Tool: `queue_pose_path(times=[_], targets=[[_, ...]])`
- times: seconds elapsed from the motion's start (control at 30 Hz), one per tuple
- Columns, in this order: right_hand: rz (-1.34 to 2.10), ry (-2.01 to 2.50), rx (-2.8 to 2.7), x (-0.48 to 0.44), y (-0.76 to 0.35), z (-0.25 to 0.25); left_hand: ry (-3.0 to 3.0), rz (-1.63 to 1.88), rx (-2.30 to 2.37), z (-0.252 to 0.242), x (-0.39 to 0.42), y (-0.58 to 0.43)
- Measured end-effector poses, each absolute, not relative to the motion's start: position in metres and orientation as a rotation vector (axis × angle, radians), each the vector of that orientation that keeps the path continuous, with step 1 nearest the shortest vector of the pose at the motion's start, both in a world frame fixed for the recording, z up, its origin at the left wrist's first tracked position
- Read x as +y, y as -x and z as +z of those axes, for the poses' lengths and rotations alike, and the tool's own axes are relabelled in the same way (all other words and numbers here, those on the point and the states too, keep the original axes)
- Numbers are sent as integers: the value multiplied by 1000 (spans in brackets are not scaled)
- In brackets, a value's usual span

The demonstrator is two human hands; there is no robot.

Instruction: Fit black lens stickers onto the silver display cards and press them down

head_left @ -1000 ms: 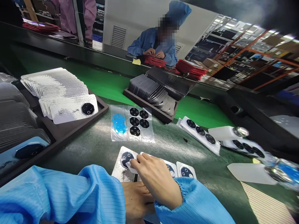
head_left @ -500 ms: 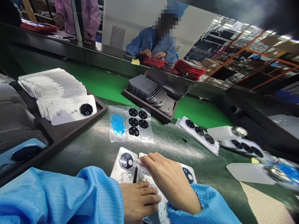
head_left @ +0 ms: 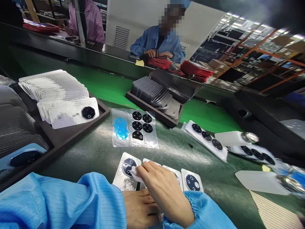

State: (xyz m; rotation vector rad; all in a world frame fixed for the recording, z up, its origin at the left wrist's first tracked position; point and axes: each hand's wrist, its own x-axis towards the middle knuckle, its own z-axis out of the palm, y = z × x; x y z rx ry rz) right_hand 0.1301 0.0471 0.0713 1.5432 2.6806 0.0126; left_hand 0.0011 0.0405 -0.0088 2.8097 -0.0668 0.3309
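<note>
Several silver phone back covers lie in a row on the bench before me, each with a dark octagonal camera plate; the leftmost cover (head_left: 126, 181) shows best. My right hand (head_left: 164, 187) pinches a folded white wipe (head_left: 134, 171), which touches the right edge of the leftmost cover's camera plate (head_left: 128, 166). My left hand (head_left: 140, 208) lies flat over the lower part of the covers, its fingers stretched out to the right and partly hidden under my right hand. At the right end, another cover (head_left: 192, 181) is partly hidden by my right sleeve.
A tray (head_left: 105, 112) at left bears fanned silver covers (head_left: 71, 111). Farther back stands a tray of dark panels (head_left: 154, 93). A plastic sheet (head_left: 152, 143) carries black octagonal and blue round pieces. White bottles (head_left: 228, 138) lie right. A co-worker in blue (head_left: 152, 39) sits opposite.
My right hand has moved a little left with the wipe, onto the leftmost cover's camera plate. More of the right-hand covers shows. My left hand stays almost in place.
</note>
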Motion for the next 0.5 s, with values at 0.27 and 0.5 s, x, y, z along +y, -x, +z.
queue_pose_path(times=[0.27, 0.5], targets=[[71, -1483, 2629, 47, -122, 73, -2735, 308, -40, -7, 39, 0], [238, -1519, 2678, 42, -128, 77, -2695, 319, -47, -13, 38, -3]])
